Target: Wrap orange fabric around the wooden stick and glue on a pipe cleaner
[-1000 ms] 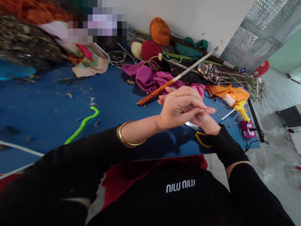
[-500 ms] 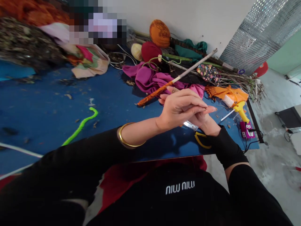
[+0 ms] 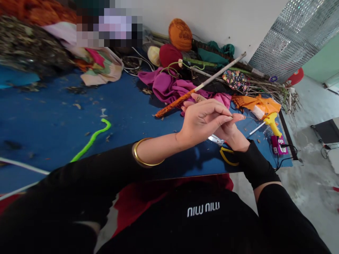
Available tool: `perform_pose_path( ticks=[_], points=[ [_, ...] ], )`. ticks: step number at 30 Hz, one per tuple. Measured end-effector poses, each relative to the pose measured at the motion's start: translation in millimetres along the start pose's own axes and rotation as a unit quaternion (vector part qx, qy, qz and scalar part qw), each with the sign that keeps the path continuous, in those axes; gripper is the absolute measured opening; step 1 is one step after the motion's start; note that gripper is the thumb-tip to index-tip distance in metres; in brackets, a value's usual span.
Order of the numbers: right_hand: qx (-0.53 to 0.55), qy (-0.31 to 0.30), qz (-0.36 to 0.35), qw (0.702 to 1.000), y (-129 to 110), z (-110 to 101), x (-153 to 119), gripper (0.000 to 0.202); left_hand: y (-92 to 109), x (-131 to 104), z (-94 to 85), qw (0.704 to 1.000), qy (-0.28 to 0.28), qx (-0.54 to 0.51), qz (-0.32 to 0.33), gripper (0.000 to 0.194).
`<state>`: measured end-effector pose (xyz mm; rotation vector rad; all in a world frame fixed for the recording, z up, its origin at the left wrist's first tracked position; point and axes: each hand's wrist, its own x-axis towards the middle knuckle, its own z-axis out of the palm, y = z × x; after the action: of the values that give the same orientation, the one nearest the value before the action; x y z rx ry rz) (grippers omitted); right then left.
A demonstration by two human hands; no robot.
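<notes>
Above the table's front part, my left hand point(image 3: 203, 120) reaches across my right hand point(image 3: 229, 132). Thumb and index finger of the left are pinched together beside the right thumb; whatever is between them is too small to make out. My right hand lies partly hidden behind the left, its thumb stretched out and its fingertips apart past the left knuckles. Under the hands, yellow-handled scissors point(image 3: 229, 160) rest on the blue table point(image 3: 132, 106). A stick wrapped in orange cloth point(image 3: 176, 106) at its lower end lies just beyond my fingers.
A bright green fuzzy strip point(image 3: 91, 141) lies to the left. Purple cloth point(image 3: 166, 88), twigs point(image 3: 275, 90) and wrapped bundles crowd the back. At right are a yellow glue gun point(image 3: 271, 121), orange cloth point(image 3: 265, 104) and a purple power socket point(image 3: 279, 145) with cables.
The pinching left fingertips have shifted slightly, and the right thumb has moved a little up and to the right. The table items stay in place.
</notes>
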<state>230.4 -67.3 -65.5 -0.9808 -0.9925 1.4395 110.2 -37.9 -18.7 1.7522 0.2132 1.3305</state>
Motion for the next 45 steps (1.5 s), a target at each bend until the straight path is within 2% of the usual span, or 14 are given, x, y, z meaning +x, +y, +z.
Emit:
perform_pose_path(
  ticks=[3,9,15,21,23,26,29,34,41,45],
  points=[
    [0.013,-0.008,-0.070,0.997,-11.1,7.7,-0.3,0.103,6.3,1.1,-0.8,1.000,0.003,-0.004,-0.019,0.038],
    [-0.010,-0.057,-0.050,0.997,-23.5,16.6,-1.1,0.113,16.7,3.5,-6.8,0.998,0.003,0.045,-0.048,0.031],
    [-0.036,-0.057,-0.056,0.996,-17.7,11.0,-1.4,0.103,17.9,4.0,-9.2,0.997,-0.017,0.055,-0.050,0.023],
    [-0.058,-0.005,-0.041,0.997,-13.7,5.6,-4.3,0.091,18.3,4.9,-5.2,0.996,-0.021,-0.027,-0.088,0.041],
    [-0.063,0.003,-0.027,0.998,-14.1,7.0,-2.6,0.088,17.7,4.1,-5.8,0.993,-0.032,-0.052,-0.102,0.041],
    [-0.055,-0.026,-0.013,0.998,-14.8,9.2,0.7,0.099,17.3,3.8,-8.4,0.990,-0.052,-0.057,-0.116,0.029],
    [-0.049,-0.045,-0.021,0.998,-15.9,9.5,-0.1,0.107,18.6,6.0,-9.9,0.991,-0.052,-0.057,-0.106,0.026],
    [-0.062,0.018,-0.005,0.998,-17.9,8.6,-5.7,0.129,18.8,9.9,-9.3,0.997,-0.063,-0.032,-0.039,0.014],
    [-0.076,0.037,-0.016,0.996,-16.7,7.6,-6.1,0.110,9.3,4.4,-8.1,0.994,-0.067,-0.066,-0.057,0.012],
    [-0.057,-0.001,-0.016,0.998,-19.0,12.2,-3.2,0.128,14.9,5.3,-9.2,0.993,-0.063,-0.038,-0.090,0.014]
  ],
)
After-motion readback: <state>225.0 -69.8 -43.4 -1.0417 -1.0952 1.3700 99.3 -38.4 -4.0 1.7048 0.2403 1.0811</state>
